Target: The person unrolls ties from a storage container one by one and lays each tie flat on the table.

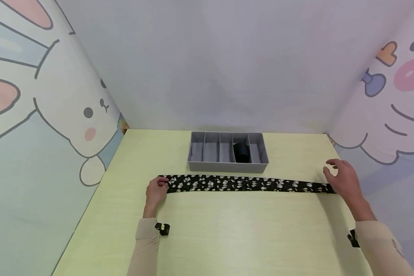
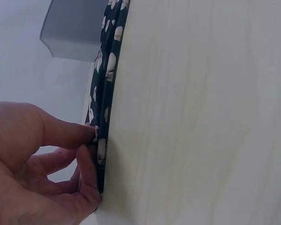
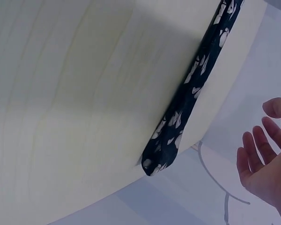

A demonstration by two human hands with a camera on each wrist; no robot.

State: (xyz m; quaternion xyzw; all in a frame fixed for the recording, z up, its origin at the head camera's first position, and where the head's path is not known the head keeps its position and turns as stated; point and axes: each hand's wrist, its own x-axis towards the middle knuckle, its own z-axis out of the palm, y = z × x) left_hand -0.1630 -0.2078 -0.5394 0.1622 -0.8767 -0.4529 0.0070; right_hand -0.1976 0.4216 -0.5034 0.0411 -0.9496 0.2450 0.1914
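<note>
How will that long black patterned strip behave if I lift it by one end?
The strip would likely droop, as it looks like soft, folded cloth. It is probably light for its length, since it is narrow and lies low on the table. Its layers may loosen, because lengthwise folds show beside the left hand.

Folded fabric strip [image 1: 224, 183]: black ground, cream-white blotch print. Five-compartment tray [image 1: 227, 167]: plain grey; bundle [image 1: 242, 152] in it, black. Tabletop [image 1: 234, 230]: pale yellow, faint wood grain. Sleeves [image 1: 146, 237]: beige. Left wall [image 1: 38, 180]: pale blue, white cartoon rabbit [image 1: 69, 107], pink inner ears.
</note>
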